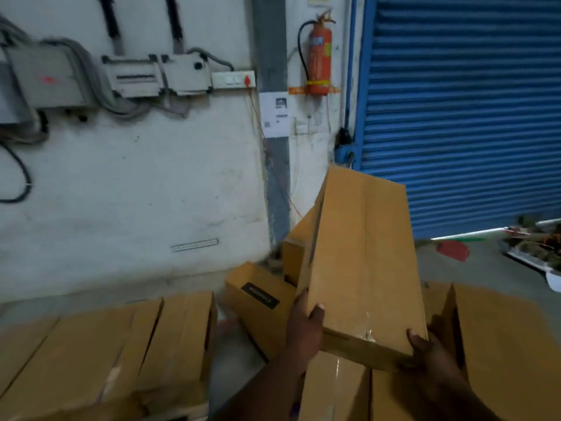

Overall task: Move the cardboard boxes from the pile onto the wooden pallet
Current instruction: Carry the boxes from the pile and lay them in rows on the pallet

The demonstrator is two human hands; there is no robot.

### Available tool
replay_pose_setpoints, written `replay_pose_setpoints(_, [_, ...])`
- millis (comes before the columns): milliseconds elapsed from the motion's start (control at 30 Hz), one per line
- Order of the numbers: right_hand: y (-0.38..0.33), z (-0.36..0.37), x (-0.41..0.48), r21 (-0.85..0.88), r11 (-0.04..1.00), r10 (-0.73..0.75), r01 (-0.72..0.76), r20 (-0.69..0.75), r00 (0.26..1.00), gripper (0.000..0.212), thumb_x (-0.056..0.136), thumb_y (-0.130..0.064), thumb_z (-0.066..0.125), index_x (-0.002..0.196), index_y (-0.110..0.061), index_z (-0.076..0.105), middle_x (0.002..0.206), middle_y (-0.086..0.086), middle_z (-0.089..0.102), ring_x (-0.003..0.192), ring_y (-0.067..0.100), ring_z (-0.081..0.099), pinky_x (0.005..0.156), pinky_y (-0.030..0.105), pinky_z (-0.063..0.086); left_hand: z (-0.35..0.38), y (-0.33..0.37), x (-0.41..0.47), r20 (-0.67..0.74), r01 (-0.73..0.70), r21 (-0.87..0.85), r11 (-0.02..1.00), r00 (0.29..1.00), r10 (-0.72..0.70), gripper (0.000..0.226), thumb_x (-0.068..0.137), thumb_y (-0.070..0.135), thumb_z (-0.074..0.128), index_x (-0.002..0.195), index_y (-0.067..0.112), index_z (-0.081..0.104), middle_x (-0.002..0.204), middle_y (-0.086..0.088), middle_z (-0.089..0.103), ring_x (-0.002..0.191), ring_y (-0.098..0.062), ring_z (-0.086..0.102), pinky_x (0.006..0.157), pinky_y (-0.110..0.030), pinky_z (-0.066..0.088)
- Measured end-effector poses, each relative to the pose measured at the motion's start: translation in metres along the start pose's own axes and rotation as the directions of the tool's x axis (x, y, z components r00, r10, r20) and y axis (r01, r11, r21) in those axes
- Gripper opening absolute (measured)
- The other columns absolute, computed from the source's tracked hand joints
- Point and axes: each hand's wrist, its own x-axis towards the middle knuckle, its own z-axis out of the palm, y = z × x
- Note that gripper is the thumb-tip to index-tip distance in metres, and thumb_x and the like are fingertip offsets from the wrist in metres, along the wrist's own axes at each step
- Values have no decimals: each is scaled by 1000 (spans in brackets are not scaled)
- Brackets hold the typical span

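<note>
The left hand (305,326) wraps the near left corner of a long cardboard box (364,253), thumb on top and fingers along its side; the right hand (425,350) grips the near right corner, thumb on top, the other fingers hidden beneath; both hands hold only this near end. The box appears lifted and tilted, its far end raised toward a blue roller shutter (470,117); it hangs above the pile (501,344) of loose boxes at right and below. To the left lies a neat row of boxes (106,354), probably those already on the wooden pallet, though the pallet itself cannot be made out. The risks, as a judgement: gripped at one end, the long box could dip or twist out of the fingers as it swings left; its far end could clip a small box with a black label (258,294) lying between pile and row; the shiny tape near the right thumb may be slippery; set down carelessly, the box could land askew on the row's edge and slide into the gap.
</note>
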Motion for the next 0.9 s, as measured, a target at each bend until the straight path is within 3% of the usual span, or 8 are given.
replay_pose_setpoints(133, [0, 58, -37, 18, 999, -47, 46, 66, 997, 53, 89, -37, 69, 138, -38, 50, 143, 9, 53, 129, 45, 48, 82, 71, 51, -80, 25, -42, -146, -67, 70, 995, 986, 77, 59, 102, 37, 50, 156, 22, 31, 156, -2, 37, 140, -22, 40, 108, -28, 35])
replay_pose_setpoints(267, [21, 155, -137, -26, 998, -62, 65, 112, 992, 43, 96, -34, 62, 137, -29, 49, 141, 8, 52, 130, 42, 49, 92, 69, 48, -181, 26, -103, -221, -142, 106, 984, 962, 162, 61, 102, 39, 48, 157, 21, 28, 159, -3, 32, 143, -21, 35, 113, -28, 31])
replay_pose_setpoints(367, [55, 220, -233, -46, 989, -121, 137, 265, 957, 11, 98, -32, 59, 108, -26, 58, 133, 14, 57, 118, 39, 57, 99, 64, 49, -268, 21, -165, -255, -145, 120, 982, 952, 172, 79, 94, 64, 38, 157, 18, 27, 161, -5, 29, 145, -23, 33, 114, -28, 28])
replay_pose_setpoints(467, [100, 274, -295, -102, 981, -115, 165, 380, 918, 55, 64, -59, 77, 108, -28, 61, 101, 1, 77, 87, 27, 75, 65, 42, 65, -357, 3, -224, -312, -122, 170, 978, 934, 171, 79, 95, 63, 39, 157, 15, 29, 160, -9, 32, 145, -26, 34, 115, -32, 30])
replay_pose_setpoints(600, [169, 354, -368, -113, 985, -61, 129, 473, 879, 36, 99, -35, 58, 126, -12, 57, 106, -1, 64, 88, 30, 64, 91, 46, 52, -469, -45, -289, -397, -85, 174, 981, 906, 149, 59, 101, 32, 52, 154, 13, 35, 154, -10, 41, 140, -27, 41, 114, -34, 34])
replay_pose_setpoints(667, [204, 391, -396, -153, 983, -10, 97, 487, 873, 56, 90, -39, 68, 138, -13, 55, 126, 6, 64, 108, 36, 62, 103, 57, 46, -518, -70, -317, -418, -65, 151, 986, 900, 123, 60, 98, 38, 53, 152, 15, 38, 151, -8, 46, 136, -26, 46, 113, -37, 39])
replay_pose_setpoints(767, [259, 432, -415, -193, 980, 63, 40, 498, 865, 40, 87, -45, 72, 122, -27, 64, 137, 10, 62, 125, 39, 56, 94, 59, 52, -581, -113, -349, -436, -54, 155, 987, 892, 117, 62, 90, 48, 49, 143, 17, 50, 135, -8, 60, 122, -24, 58, 104, -41, 49])
replay_pose_setpoints(900, [320, 479, -458, -259, 965, 153, -29, 473, 867, 43, 97, -35, 62, 138, -32, 50, 128, 5, 65, 117, 36, 58, 76, 46, 54, -643, -173, -386, -494, 33, 108, 994, 869, 25, 58, 86, 40, 54, 138, 16, 55, 127, -2, 64, 114, -21, 62, 91, -26, 48])
